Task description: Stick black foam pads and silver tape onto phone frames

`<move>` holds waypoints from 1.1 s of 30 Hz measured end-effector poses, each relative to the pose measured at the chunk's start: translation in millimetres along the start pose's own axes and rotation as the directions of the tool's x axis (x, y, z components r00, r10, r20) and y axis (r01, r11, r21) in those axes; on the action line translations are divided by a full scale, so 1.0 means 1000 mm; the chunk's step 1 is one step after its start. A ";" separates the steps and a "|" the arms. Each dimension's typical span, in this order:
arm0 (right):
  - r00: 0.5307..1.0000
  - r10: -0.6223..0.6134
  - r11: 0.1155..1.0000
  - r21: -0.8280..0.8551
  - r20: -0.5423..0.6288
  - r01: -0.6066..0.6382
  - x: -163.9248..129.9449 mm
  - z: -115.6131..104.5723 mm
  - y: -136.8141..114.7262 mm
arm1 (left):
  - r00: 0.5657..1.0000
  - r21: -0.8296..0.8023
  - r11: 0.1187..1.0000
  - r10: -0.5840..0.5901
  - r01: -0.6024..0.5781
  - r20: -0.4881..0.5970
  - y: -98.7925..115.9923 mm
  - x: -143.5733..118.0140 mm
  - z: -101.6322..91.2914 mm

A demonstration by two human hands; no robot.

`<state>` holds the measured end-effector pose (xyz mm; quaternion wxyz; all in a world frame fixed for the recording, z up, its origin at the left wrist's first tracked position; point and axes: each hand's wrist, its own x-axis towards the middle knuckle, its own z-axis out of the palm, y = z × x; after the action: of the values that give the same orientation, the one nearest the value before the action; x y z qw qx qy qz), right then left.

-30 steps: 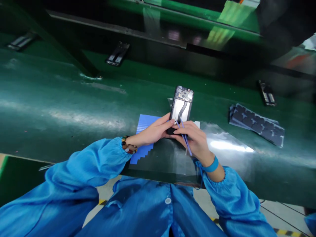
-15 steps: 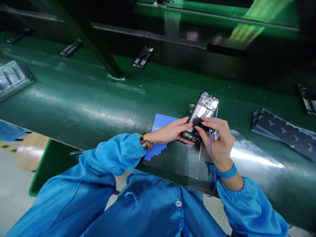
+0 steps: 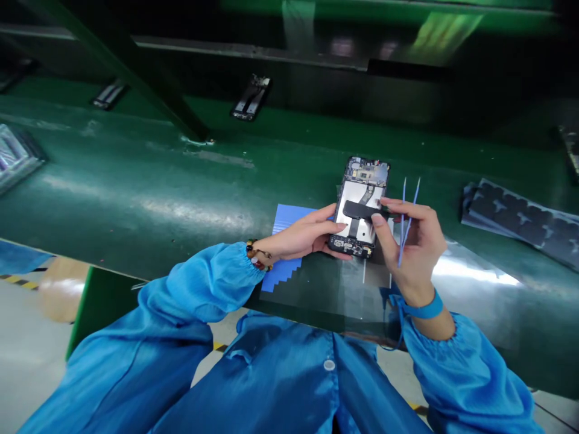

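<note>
An opened phone frame (image 3: 362, 199) with bare circuitry at its top lies over a dark mat (image 3: 325, 289) on the green belt (image 3: 136, 181). My left hand (image 3: 307, 235) grips the phone's lower left edge. My right hand (image 3: 414, 241) pinches a black strip (image 3: 359, 210) laid across the phone's middle, between thumb and forefinger. The same hand also carries blue tweezers (image 3: 407, 220), their tips pointing up and away from the phone.
A blue stepped sheet (image 3: 284, 253) lies under my left wrist. Sheets of dark pads (image 3: 520, 220) lie at the right. Other phone frames (image 3: 251, 97) sit farther along the belt, and a tray (image 3: 13, 157) sits at the left edge.
My right hand has lifted off the phone's lower part and now holds the black strip across its middle, with the tweezers swung upward. The view has shifted slightly.
</note>
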<state>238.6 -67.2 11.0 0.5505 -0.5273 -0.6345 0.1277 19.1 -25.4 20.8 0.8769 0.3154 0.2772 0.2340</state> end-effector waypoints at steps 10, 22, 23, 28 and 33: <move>0.998 -0.052 0.999 0.006 0.036 0.052 0.000 0.000 -0.003 | 0.997 0.227 0.971 0.066 -0.072 0.035 -0.005 0.001 -0.006; 0.952 -0.288 0.955 -0.036 0.104 0.293 0.001 -0.006 -0.002 | 0.995 0.227 0.970 0.094 -0.088 -0.016 -0.005 0.006 -0.009; 0.948 -0.293 0.953 -0.040 0.124 0.300 0.002 -0.007 -0.001 | 0.995 0.216 0.973 0.093 -0.086 -0.023 -0.004 0.006 -0.008; 0.926 -0.315 0.947 0.000 0.207 0.322 0.004 -0.011 0.000 | 0.973 0.237 0.947 0.230 -0.218 -0.023 -0.002 0.007 -0.007; 0.947 -0.249 0.968 0.030 0.205 0.248 0.004 -0.012 -0.005 | 0.968 0.240 0.944 0.244 -0.226 -0.049 -0.002 0.011 -0.008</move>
<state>246.6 -71.0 20.9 0.4943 -0.4258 -0.7494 0.1126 22.3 -17.0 10.1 0.7882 0.4374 0.2969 0.3151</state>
